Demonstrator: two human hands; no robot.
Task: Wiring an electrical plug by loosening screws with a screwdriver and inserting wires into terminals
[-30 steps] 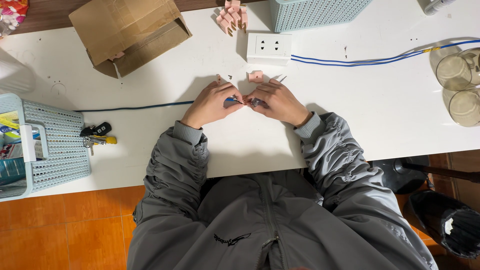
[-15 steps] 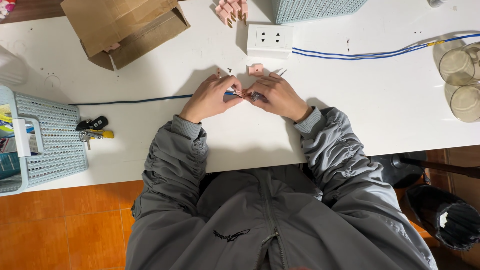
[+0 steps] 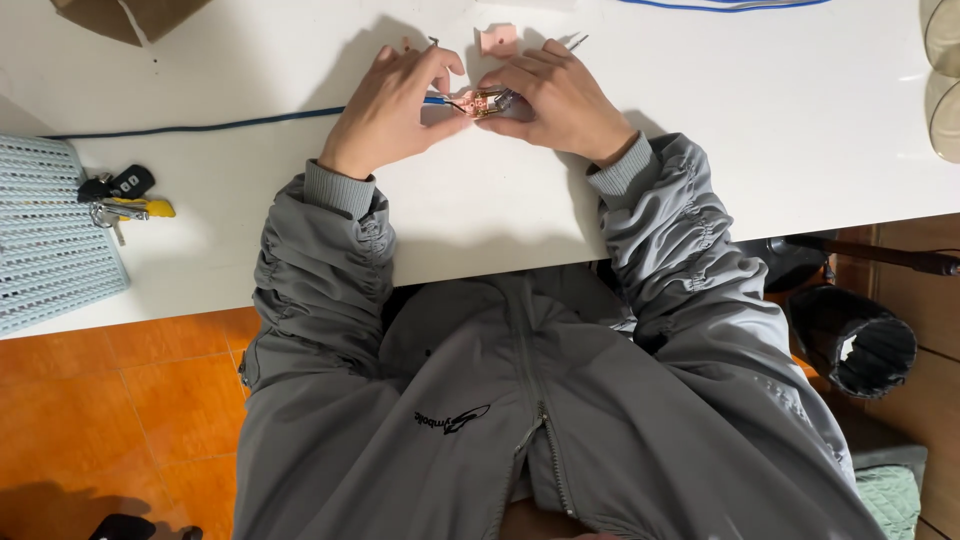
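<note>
Pale-blue mesh basket [image 3: 50, 240], car keys [image 3: 120, 195] at left edge. Left hand [image 3: 390, 110] pinching blue cable [image 3: 200, 127] end, feeding it rightward. Right hand [image 3: 555, 95] gripping small copper-coloured connector [image 3: 487, 101], upper centre, steadied on white table [image 3: 760, 130].

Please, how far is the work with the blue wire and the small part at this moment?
Done: the blue wire already reaches the small part. In hand: the left hand pinches the wire end and the right hand holds the part. Left: whether the wire is fastened cannot be seen. A pink piece lies unused behind.
</note>
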